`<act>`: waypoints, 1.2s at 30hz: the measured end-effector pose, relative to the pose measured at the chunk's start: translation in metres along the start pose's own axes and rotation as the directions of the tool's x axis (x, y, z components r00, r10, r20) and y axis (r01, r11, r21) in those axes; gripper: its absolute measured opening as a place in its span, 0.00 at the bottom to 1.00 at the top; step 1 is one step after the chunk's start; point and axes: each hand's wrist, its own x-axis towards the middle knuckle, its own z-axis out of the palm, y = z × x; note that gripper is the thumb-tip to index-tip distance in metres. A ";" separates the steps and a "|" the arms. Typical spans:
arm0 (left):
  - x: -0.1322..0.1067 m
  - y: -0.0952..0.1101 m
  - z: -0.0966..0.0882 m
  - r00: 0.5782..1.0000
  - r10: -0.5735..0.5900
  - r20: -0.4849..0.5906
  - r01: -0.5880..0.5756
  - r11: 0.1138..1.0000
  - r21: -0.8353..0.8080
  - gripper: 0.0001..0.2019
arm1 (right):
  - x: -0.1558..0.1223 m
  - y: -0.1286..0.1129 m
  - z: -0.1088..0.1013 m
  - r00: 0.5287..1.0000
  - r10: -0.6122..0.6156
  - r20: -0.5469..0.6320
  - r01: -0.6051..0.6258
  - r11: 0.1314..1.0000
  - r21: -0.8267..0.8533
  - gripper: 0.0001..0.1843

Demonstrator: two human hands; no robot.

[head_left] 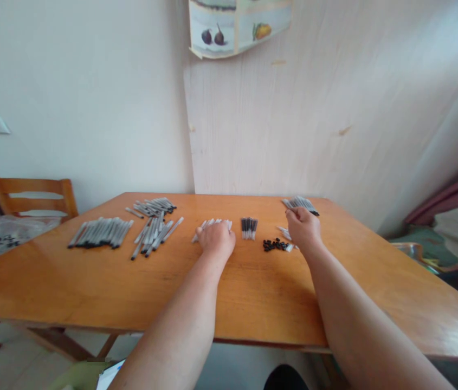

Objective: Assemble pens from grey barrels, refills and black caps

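My left hand [216, 239] rests knuckles-up on a small row of pale pen barrels [212, 223] on the wooden table [253, 292], its fingers curled over them. My right hand [302, 227] is closed beside a fan of grey pens [301, 204] at the far right, touching one of them. Between the hands lie a short row of dark refills [249, 227] and a cluster of small black caps [275, 245].
Three more piles of grey pens with black ends lie on the left: a neat row [101, 233], a loose heap [156, 233] and a far pile [153, 206]. A wooden chair [33, 196] stands at the left end. Wall close behind the table.
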 end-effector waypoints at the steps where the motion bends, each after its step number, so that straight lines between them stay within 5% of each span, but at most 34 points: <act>1: 0.000 0.000 0.000 1.000 -0.005 -0.007 0.005 1.000 -0.010 0.11 | 0.000 -0.001 0.000 1.000 -0.001 -0.003 0.001 1.000 -0.004 0.20; 16: 0.013 -0.011 -0.021 0.976 -0.213 -0.046 0.199 0.957 -0.213 0.12 | -0.015 -0.017 -0.005 0.991 -0.125 0.041 0.130 0.979 -0.157 0.25; 24: 0.027 -0.080 -0.047 0.968 -0.217 -0.126 0.221 0.975 0.021 0.12 | -0.013 -0.016 -0.005 0.990 -0.133 0.033 0.137 0.978 -0.155 0.25; 29: 0.020 -0.122 -0.045 0.968 -0.190 -0.166 0.218 0.961 0.172 0.13 | -0.014 -0.018 -0.008 0.989 -0.140 0.041 0.145 0.979 -0.144 0.25; 36: 0.016 -0.139 -0.031 0.978 -0.182 -0.101 0.203 0.943 0.263 0.17 | -0.015 -0.018 -0.008 0.988 -0.144 0.053 0.150 0.977 -0.148 0.25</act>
